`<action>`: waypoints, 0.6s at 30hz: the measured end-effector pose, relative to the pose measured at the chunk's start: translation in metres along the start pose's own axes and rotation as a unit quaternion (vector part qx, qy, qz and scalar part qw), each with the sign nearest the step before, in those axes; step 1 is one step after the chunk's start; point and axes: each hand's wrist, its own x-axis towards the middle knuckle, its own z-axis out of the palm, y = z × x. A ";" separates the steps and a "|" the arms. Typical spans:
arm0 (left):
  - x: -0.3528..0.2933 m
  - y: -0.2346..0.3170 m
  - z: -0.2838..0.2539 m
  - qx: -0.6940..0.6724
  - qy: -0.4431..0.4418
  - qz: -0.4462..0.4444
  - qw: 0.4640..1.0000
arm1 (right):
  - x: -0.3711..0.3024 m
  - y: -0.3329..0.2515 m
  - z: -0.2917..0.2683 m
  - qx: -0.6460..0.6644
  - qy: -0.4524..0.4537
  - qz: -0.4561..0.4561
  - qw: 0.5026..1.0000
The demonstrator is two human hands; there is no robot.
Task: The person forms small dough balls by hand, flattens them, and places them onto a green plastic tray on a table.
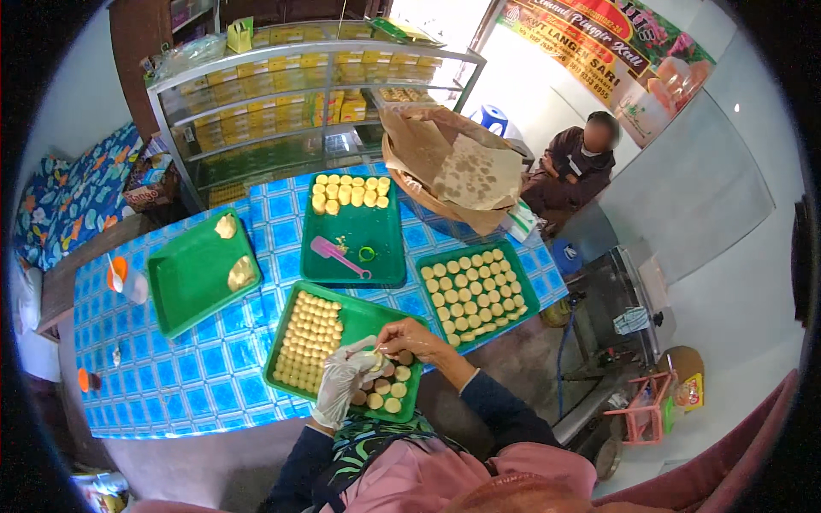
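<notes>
My left hand (340,385), in a white glove, is closed round a small pale piece of dough (374,354), mostly hidden by the fingers. Against that piece the bare fingertips of my right hand (410,337) are pinched together. Both hands are over a green tray (369,315) at the table's near edge. Rows of small yellow dough balls (308,338) fill its left part. Flat pale rounds (392,404), some with a brownish top, lie in its right part below my hands.
To the right, a green tray (423,321) holds rows of rounds. Behind, another tray (321,278) has thick yellow discs (351,190), a pink spatula (333,254) and a green ring (367,254). A left tray (184,282) bears dough lumps (241,274). A person (575,167) sits beyond a paper-lined basket (402,184).
</notes>
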 end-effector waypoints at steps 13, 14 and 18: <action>-0.009 0.007 -0.002 -0.028 -0.008 0.037 0.999 | 0.011 -0.009 0.011 -0.200 0.006 -0.081 0.976; -0.003 -0.001 -0.013 -0.024 -0.002 0.042 0.999 | 0.010 -0.004 0.012 -0.199 0.011 -0.129 0.972; -0.013 0.004 -0.003 -0.055 0.020 0.064 0.996 | 0.004 0.010 0.020 -0.286 0.035 -0.242 0.926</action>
